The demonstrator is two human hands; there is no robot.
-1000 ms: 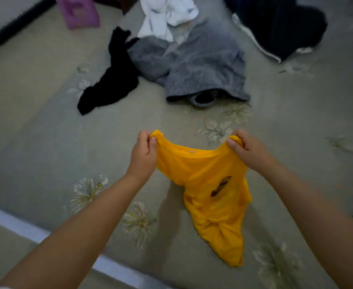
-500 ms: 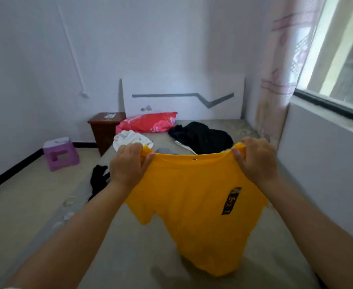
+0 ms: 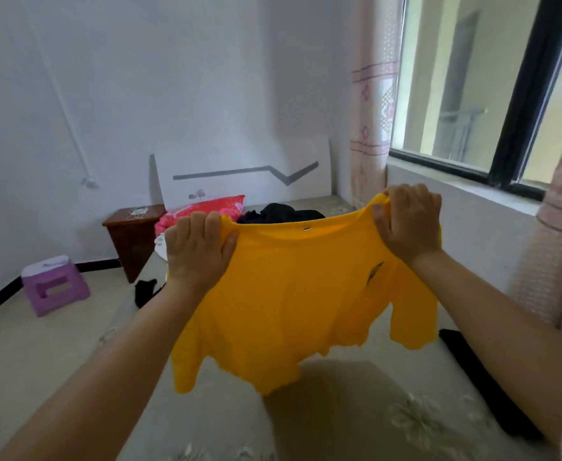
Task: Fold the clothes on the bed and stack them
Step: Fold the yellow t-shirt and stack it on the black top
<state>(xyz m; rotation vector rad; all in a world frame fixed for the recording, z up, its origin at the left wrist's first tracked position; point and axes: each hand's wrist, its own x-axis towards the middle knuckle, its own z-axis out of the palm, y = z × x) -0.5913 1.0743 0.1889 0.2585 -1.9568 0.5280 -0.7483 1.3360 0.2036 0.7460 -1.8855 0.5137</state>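
Yellow T-shirt is hanging in the air above the bed, held up by its two shoulders, neckline stretched level between the hands, hem and both short sleeves dangling free. Small dark logo is showing on the chest toward the right side. Hem is not touching the bedcover; a shadow is lying on the cover under it.

Step in hand, as I judge it: shaking the shirt out flat before laying it down to fold. To do this well, keep the shoulder seams level and taut, let the body hang straight so the sleeves are not tucked behind, then lower it hem-first onto the open stretch of cover near the person, smoothing as it lands.

Left hand is gripping the left shoulder, fingers curled over the top edge and pressed together, thumb pinching the cloth from the side. Right hand is gripping the right shoulder a little higher, fingers curled close together with cloth bunched at the fingertips. Both forearms are reaching forward and up, elbows low, wrists roughly straight.

Farther up the bed: a dark garment, a red pillow, a black piece at the left edge. Beyond: wooden nightstand, purple stool, window with a curtain.
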